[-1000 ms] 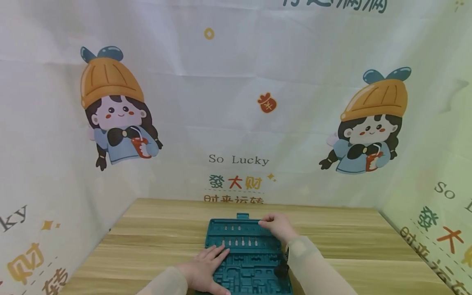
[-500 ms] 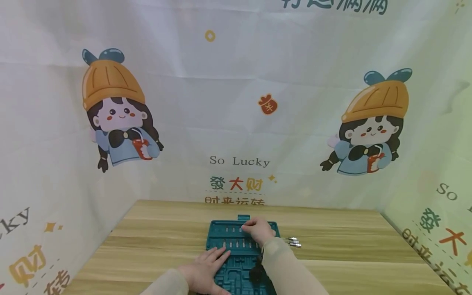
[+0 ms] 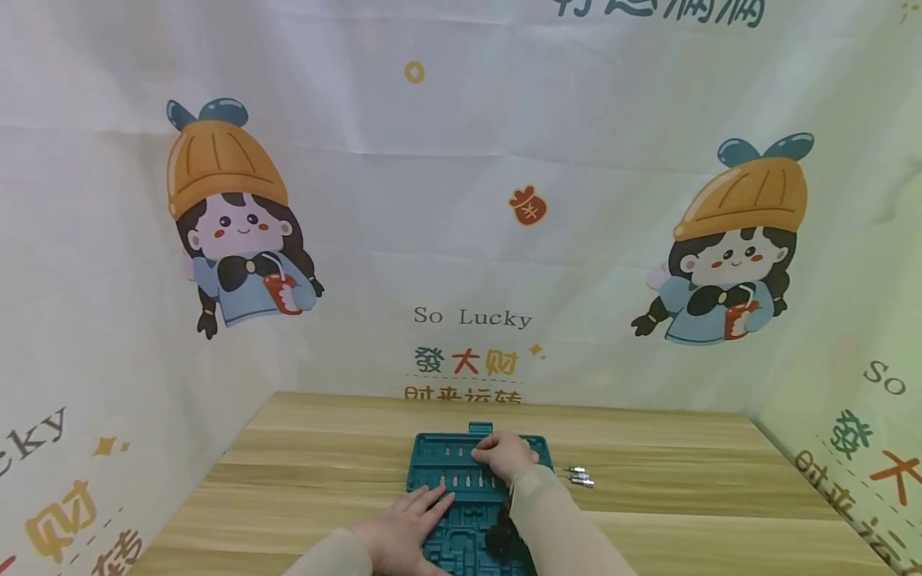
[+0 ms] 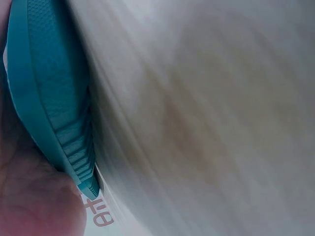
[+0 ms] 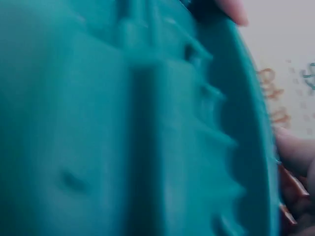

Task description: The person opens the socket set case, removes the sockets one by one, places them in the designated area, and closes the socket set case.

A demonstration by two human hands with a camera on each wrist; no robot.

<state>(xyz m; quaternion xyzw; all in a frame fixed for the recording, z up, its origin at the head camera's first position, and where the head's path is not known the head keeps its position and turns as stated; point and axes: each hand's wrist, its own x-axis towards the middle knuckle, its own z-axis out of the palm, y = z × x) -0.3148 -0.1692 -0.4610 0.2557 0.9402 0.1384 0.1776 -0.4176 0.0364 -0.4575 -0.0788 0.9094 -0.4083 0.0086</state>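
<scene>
A teal tool case (image 3: 461,524) lies open on the table, its near half moulded with shaped recesses. Two rows of small silver screwdriver bits (image 3: 468,480) sit in its far half. The left hand (image 3: 403,528) rests spread along the left edge, fingertips near the middle fold. In the left wrist view, the palm lies against the case's side wall (image 4: 54,88). The right hand (image 3: 507,454) reaches over the far half, thumb and forefinger pinching a bit in the upper row; the fingers hide that bit. The right wrist view shows blurred recesses (image 5: 142,147) close up.
Several loose silver pieces (image 3: 579,478) lie on the wooden table (image 3: 663,456) right of the case. A black object (image 3: 499,540) at the right wrist overlaps the case's near half. A printed cloth (image 3: 461,264) hangs behind the table and along both sides.
The right hand has moved left from the far right corner of the case to the upper row of bits. The loose silver pieces have come into view. The left hand stays put.
</scene>
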